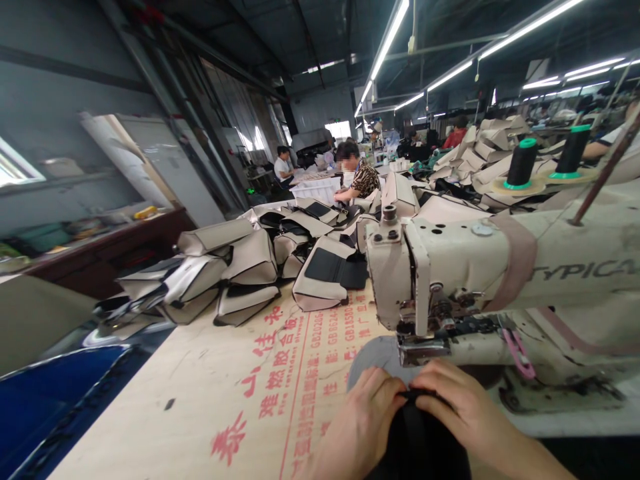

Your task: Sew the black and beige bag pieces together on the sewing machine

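My left hand (pixel 367 407) and my right hand (pixel 450 400) pinch the upper edge of a black fabric piece (pixel 413 440) between thumbs and fingers, side by side. Its lower part hangs toward me at the bottom of the view. Just beyond my fingertips is the head of a sewing machine (pixel 400 280), its needle area over a grey rounded plate (pixel 373 357). The exact fold or seam in my fingers is too small to make out. A pink clip-like piece (pixel 519 353) hangs on the machine arm.
Beige bag pieces with black trim (pixel 250 260) are heaped behind the plywood tabletop (pixel 200 393). To the left is a blue bin (pixel 60 407). Black thread spools (pixel 521 163) stand over the machine. Further back, a person in a patterned top (pixel 367 177) works among more pieces.
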`<state>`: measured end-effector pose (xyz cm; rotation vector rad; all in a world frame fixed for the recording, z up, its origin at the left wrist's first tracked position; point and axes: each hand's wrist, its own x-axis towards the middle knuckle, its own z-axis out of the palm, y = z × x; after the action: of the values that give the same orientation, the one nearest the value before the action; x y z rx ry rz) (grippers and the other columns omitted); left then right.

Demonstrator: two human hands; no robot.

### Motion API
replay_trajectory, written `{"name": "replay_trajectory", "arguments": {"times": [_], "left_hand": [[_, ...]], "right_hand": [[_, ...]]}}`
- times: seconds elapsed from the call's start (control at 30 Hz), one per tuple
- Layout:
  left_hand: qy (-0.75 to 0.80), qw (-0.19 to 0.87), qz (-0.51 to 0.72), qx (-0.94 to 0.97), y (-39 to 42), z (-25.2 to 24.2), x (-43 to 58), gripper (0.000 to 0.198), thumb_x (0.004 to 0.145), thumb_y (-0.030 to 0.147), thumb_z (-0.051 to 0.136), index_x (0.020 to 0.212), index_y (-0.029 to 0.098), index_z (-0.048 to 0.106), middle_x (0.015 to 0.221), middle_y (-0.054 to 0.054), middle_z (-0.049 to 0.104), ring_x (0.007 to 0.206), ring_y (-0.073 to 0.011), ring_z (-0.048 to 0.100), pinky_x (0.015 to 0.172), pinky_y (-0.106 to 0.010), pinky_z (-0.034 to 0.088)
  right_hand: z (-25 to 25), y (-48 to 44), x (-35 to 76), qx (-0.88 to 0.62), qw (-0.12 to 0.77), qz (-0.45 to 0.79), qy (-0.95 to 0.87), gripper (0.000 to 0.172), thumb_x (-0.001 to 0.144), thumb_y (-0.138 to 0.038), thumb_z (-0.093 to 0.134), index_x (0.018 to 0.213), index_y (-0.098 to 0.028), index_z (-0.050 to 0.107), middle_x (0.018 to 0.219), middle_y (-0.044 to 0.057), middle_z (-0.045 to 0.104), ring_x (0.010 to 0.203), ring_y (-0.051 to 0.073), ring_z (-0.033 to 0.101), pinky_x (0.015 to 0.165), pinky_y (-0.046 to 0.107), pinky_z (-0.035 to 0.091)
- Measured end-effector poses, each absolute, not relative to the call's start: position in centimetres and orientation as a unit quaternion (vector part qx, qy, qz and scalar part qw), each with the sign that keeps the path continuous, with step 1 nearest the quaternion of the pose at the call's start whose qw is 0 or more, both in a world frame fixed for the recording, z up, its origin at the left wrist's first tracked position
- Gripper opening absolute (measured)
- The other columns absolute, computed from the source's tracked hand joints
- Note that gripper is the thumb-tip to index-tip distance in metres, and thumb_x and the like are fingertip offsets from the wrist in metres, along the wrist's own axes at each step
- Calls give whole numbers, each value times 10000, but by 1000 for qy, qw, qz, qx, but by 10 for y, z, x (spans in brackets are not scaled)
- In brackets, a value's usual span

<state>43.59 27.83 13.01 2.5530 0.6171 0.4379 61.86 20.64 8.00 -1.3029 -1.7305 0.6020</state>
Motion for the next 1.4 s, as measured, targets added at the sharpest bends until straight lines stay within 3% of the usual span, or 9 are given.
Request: {"name": "replay_trajectory", "arguments": {"times": [0.23,0.43,0.57,0.67,0.83,1.0,1.17,1.3,1.4], "left_hand": [[359,342,223,839,275,119,429,86,808,259,584,844,185,609,813,-5,607,784,-127,562,723,-238,457],[266,341,186,882,279,126,428,154,840,248,540,773,208,673,766,-7,633,796,-134,567,742,-254,451],[315,303,226,871,279,119,430,160,840,220,533,965,220,631,818,-8,631,762,-127,582,700,-239,484],[270,258,214,903,276,115,432,272,880,167,436,1112,240,558,961,-31,611,868,-141,568,783,-261,485],[238,194,160,938,276,120,437,279,886,111,361,1061,210,554,966,-45,583,945,-169,529,843,-300,471],[239,212,169,932,279,123,441,282,883,121,375,1096,216,534,1007,-46,565,970,-170,513,857,-310,462],[266,286,169,905,282,129,445,240,895,159,372,1001,224,577,925,-25,581,918,-148,541,841,-286,462],[289,312,168,889,277,127,439,233,853,139,426,1006,235,573,985,-19,590,941,-137,554,841,-270,471],[312,273,168,894,272,115,431,463,723,59,493,1160,211,501,1161,-60,563,1070,-185,524,921,-344,447]], "right_hand": [[75,205,613,-524,457,160,-700,95,921,-202,453,922,-201,548,794,9,524,752,148,492,673,273,377],[78,205,613,-531,461,176,-688,122,915,-221,457,855,-193,559,768,10,527,742,149,503,671,266,386],[81,206,615,-552,445,196,-678,150,912,-242,459,820,-191,565,765,16,528,750,158,514,685,272,395],[78,206,615,-558,443,191,-675,148,915,-246,455,845,-196,577,770,19,536,742,160,520,685,276,404],[78,206,619,-540,426,160,-708,130,921,-254,464,978,-210,572,868,23,569,811,159,536,737,275,429],[88,209,627,-495,354,129,-783,245,942,-196,387,1162,-192,494,1018,65,547,931,181,514,817,313,443],[84,212,627,-508,355,134,-774,186,942,-188,370,991,-172,548,911,62,554,842,182,524,741,318,457],[77,211,624,-526,372,124,-754,193,944,-198,358,960,-171,548,862,56,547,810,183,519,700,315,441],[75,211,623,-523,382,116,-753,196,946,-206,358,953,-175,551,846,51,549,803,178,519,709,310,432]]}}
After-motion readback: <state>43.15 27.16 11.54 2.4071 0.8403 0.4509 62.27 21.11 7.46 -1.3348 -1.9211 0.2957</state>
